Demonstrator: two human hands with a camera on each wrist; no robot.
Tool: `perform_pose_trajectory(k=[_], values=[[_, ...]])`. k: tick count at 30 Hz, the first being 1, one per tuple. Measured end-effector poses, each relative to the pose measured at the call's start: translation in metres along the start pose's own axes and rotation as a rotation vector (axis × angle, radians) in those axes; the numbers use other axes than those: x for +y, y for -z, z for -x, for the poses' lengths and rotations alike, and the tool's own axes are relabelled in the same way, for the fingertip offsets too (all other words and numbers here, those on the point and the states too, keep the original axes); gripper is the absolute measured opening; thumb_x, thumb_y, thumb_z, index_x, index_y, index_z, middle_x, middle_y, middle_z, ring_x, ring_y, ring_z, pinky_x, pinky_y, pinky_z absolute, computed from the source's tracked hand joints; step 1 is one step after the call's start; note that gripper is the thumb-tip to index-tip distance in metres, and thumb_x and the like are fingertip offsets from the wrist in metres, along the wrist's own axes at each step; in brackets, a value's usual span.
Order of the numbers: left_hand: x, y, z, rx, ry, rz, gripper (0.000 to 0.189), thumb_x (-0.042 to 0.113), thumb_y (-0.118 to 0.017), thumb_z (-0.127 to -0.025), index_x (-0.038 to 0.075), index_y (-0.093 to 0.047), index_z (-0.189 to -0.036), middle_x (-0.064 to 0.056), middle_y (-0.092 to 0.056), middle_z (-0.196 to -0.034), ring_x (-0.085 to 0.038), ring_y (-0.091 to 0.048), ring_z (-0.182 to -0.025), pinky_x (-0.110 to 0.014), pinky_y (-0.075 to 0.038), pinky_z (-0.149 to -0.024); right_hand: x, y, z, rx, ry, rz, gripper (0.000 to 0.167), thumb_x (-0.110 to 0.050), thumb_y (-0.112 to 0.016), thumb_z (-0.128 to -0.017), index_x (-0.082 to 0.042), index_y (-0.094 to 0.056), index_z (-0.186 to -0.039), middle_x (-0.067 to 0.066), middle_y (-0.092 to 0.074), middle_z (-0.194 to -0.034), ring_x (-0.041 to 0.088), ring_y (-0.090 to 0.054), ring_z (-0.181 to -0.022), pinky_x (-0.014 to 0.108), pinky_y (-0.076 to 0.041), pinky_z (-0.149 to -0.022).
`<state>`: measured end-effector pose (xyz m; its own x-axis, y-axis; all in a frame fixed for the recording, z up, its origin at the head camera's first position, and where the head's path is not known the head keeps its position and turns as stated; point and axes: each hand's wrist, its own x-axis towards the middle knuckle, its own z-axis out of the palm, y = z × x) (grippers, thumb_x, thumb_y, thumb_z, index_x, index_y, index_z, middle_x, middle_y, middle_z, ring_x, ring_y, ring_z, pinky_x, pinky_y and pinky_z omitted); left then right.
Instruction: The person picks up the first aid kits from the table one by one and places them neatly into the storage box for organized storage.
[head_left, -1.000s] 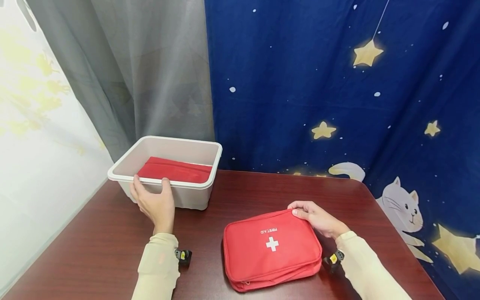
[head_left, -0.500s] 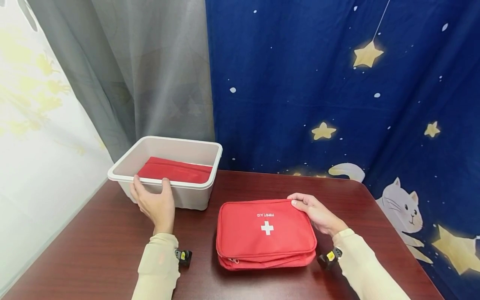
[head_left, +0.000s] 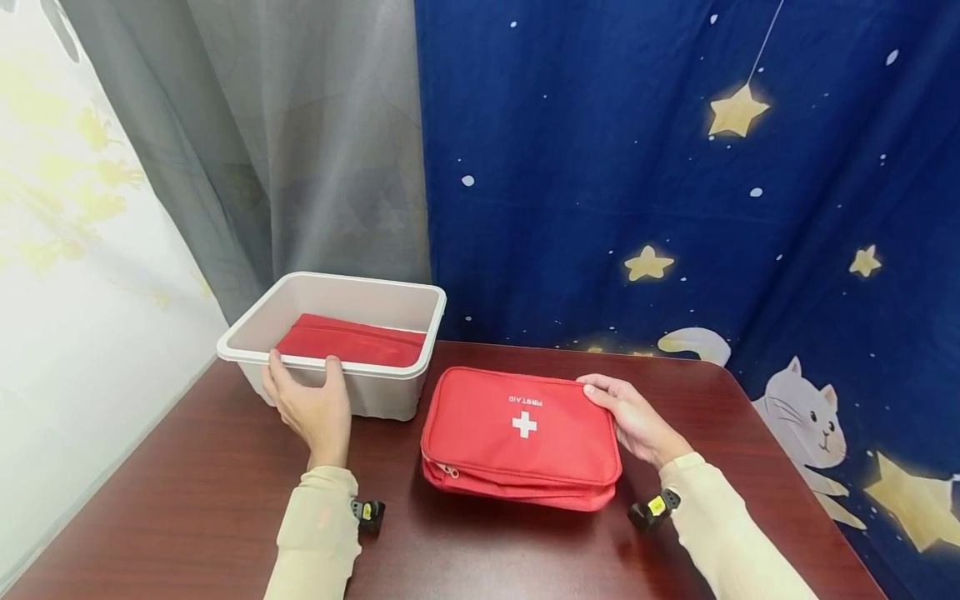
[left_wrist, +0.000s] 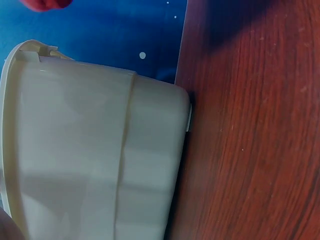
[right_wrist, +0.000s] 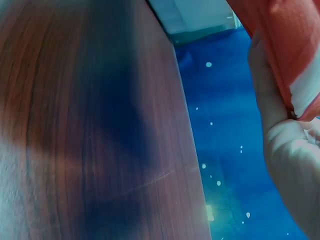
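A red first-aid bag (head_left: pixel 517 442) with a white cross and upside-down lettering is tilted above the table. My right hand (head_left: pixel 633 421) grips its far right corner, thumb on top and fingers beneath. The bag's red fabric (right_wrist: pixel 290 45) also shows in the right wrist view, raised off the table. At the left stands a light grey plastic bin (head_left: pixel 375 392). My left hand (head_left: pixel 315 412) holds its front rim, thumb and fingertips at the lip. Inside the bin lies a flat red zipped pouch (head_left: pixel 348 342); the front wall hides part of it.
Everything is over a dark reddish-brown wooden table (head_left: pixel 180 492). A grey curtain (head_left: pixel 337 150) and a blue star-patterned curtain (head_left: pixel 555 167) hang behind it. A pale wall covering (head_left: pixel 82 333) borders the left side.
My right hand has moved the first-aid bag up and away from me, slightly to the left, turning it and tilting it. The left hand and the bin have stayed in place.
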<state>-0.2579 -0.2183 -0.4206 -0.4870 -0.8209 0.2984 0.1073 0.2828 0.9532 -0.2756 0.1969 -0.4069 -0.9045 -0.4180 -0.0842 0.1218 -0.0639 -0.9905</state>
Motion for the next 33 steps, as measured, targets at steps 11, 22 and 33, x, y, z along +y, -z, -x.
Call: perform_pose_trajectory(k=[11,22,33], values=[[0.003,0.002,0.002,-0.007,0.000,0.014,0.077,0.032,-0.070,-0.087,0.016,-0.036,-0.154,-0.005,-0.030,-0.157,-0.022,-0.031,-0.142,-0.051,-0.024,-0.115,-0.016,-0.013,-0.011,0.084,0.042,-0.079,0.032,-0.014,-0.050,-0.104,0.001,-0.049,-0.132,0.004,-0.068,-0.109,0.016,-0.070,-0.095,0.034,-0.056,-0.084],[-0.001,0.001,0.001,0.004,-0.004,0.013,0.077,0.029,-0.070,-0.087,0.014,-0.036,-0.154,-0.005,-0.031,-0.157,-0.023,-0.032,-0.141,-0.050,-0.025,-0.115,-0.030,-0.028,-0.022,0.135,0.079,-0.161,0.031,-0.015,-0.047,-0.105,0.000,-0.049,-0.132,0.002,-0.068,-0.106,0.014,-0.069,-0.092,0.031,-0.057,-0.081],[0.002,0.002,0.003,-0.018,0.002,0.015,0.078,0.032,-0.069,-0.088,0.014,-0.034,-0.155,-0.005,-0.029,-0.158,-0.022,-0.030,-0.142,-0.052,-0.024,-0.115,-0.046,-0.047,-0.032,0.180,0.128,-0.234,0.028,-0.011,-0.044,-0.106,0.003,-0.050,-0.130,0.002,-0.069,-0.103,0.014,-0.070,-0.092,0.032,-0.057,-0.082]])
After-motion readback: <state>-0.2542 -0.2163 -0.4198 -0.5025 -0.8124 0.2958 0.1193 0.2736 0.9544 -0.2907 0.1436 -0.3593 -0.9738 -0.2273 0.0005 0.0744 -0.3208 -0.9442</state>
